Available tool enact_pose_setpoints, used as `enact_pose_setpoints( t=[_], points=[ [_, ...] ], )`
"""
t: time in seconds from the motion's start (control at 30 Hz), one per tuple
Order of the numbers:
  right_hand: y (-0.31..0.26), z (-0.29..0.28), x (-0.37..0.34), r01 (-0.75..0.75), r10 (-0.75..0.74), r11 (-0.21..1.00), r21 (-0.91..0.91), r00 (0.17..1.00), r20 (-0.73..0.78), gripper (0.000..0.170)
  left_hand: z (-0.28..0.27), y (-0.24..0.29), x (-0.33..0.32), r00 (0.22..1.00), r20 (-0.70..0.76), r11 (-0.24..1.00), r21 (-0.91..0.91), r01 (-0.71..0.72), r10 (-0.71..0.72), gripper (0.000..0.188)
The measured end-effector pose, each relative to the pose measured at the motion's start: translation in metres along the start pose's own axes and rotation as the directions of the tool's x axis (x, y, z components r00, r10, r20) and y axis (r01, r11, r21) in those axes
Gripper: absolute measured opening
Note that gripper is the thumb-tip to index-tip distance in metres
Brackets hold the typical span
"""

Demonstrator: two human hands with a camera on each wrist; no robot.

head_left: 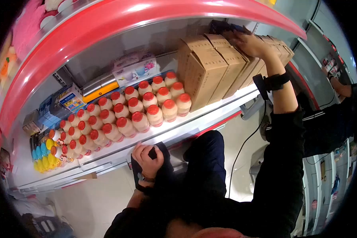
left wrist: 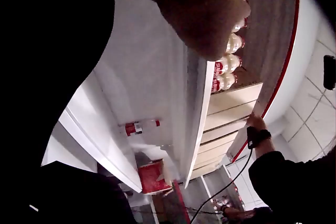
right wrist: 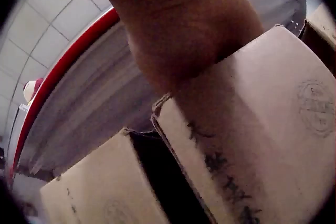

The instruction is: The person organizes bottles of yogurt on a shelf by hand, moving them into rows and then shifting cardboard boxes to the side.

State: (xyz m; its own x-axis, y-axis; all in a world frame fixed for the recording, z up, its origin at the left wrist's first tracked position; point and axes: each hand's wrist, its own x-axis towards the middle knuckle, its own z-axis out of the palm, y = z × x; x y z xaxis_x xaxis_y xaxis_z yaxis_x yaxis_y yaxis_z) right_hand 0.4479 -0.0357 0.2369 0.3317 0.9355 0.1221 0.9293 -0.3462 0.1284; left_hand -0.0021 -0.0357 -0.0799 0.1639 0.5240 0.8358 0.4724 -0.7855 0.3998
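Note:
My right hand (head_left: 250, 44) reaches over the top of a row of brown cardboard boxes (head_left: 212, 75) on the white shelf. Beside its fingers, at the back of the shelf, lies something dark blue (head_left: 222, 27). In the right wrist view the hand (right wrist: 191, 40) dips behind the upper edge of a printed cardboard box (right wrist: 262, 113), which hides the fingers; I cannot tell whether they hold anything. My left hand (head_left: 148, 160) rests on my dark-trousered knee, its fingers loosely bent with nothing in them.
Several rows of red-capped bottles (head_left: 154, 115) stand left of the boxes, with a white printed carton (head_left: 135, 70) behind. Yellow and blue small items (head_left: 45, 156) sit at the shelf's left end. A red-edged canopy (head_left: 119, 22) curves overhead. A cable (head_left: 242, 148) hangs from my right wrist.

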Motion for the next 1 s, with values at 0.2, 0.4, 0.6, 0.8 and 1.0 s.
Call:
enact_pose_setpoints(
  t=[0.2,0.4,0.6,0.8,1.0],
  points=[
    [0.009,0.006,0.012,0.026,-0.004,0.986,0.162,0.991,-0.136,0.058,-0.012,0.012,0.012,0.996,0.075,0.997,-0.040,0.059,-0.056,0.033],
    [-0.012,-0.007,0.014,-0.129,0.156,0.982,0.140,0.968,-0.196,0.059,-0.021,0.025,0.017,0.995,0.031,0.977,-0.194,-0.087,0.095,0.028],
    [-0.010,0.009,0.018,-0.186,0.214,0.974,0.128,0.942,-0.259,0.056,-0.036,0.081,0.101,0.909,0.022,0.803,-0.478,-0.356,0.416,0.015],
    [-0.007,0.024,0.022,-0.200,0.174,0.979,-0.027,0.905,-0.388,0.053,-0.029,0.134,0.193,0.896,0.194,0.791,-0.567,-0.230,0.400,0.062],
    [0.009,0.043,0.031,-0.125,0.138,0.990,0.058,0.883,-0.449,0.054,0.033,0.159,0.258,0.934,0.158,0.860,-0.460,-0.219,0.322,0.077]
  ],
)
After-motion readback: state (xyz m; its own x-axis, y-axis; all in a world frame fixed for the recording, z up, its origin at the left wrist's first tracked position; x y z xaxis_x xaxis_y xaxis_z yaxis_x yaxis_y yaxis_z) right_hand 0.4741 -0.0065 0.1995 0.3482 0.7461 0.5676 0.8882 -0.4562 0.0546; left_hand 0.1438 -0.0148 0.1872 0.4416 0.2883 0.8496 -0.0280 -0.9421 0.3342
